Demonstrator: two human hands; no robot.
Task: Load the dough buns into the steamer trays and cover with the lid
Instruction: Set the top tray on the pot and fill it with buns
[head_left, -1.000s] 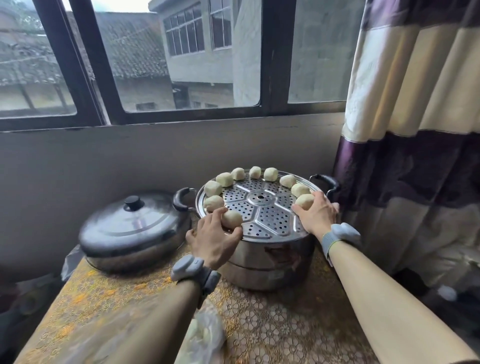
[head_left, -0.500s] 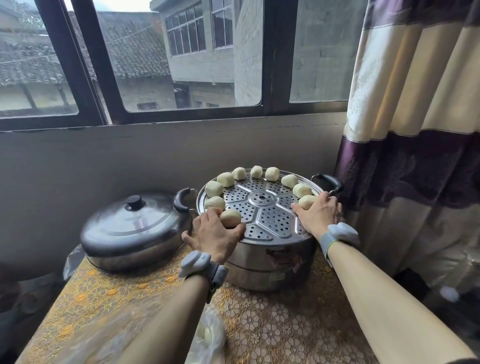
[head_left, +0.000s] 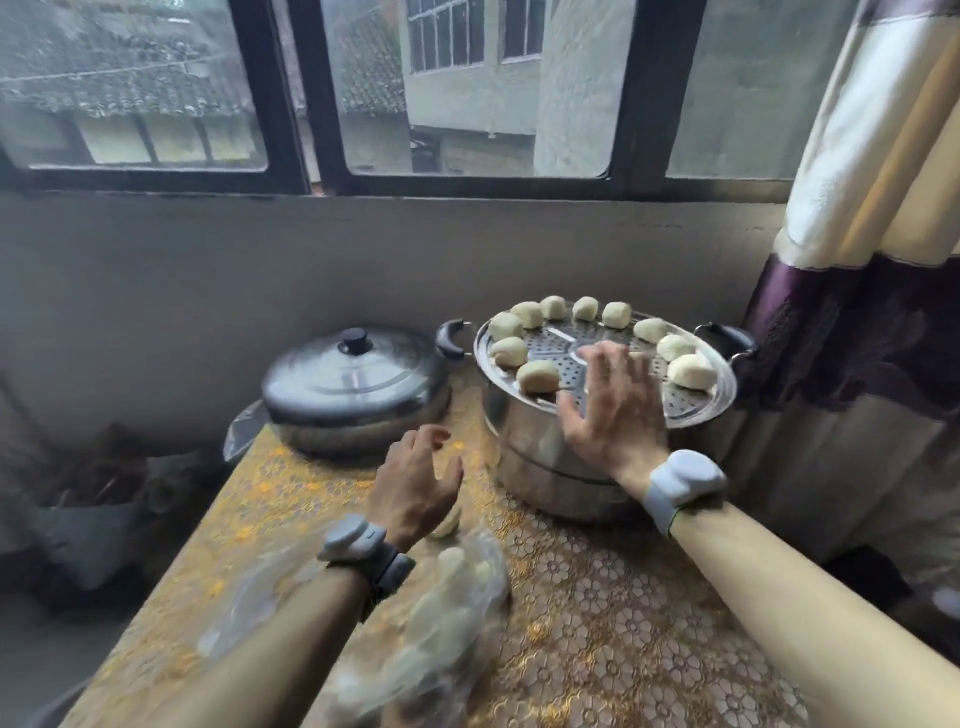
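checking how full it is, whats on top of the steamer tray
Ten dough buns sit along the steamer tray rim. The right hand hides part of the middle, so anything there cannot be seen.

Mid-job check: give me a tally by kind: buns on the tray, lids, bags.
Dough buns on the top tray: 10
Lid: 1
Plastic bag: 1, buns inside too blurred to count
Total: 12

A home: curtain (head_left: 857, 218), window (head_left: 467, 93), steamer (head_left: 550, 441) on clothed table (head_left: 597, 597)
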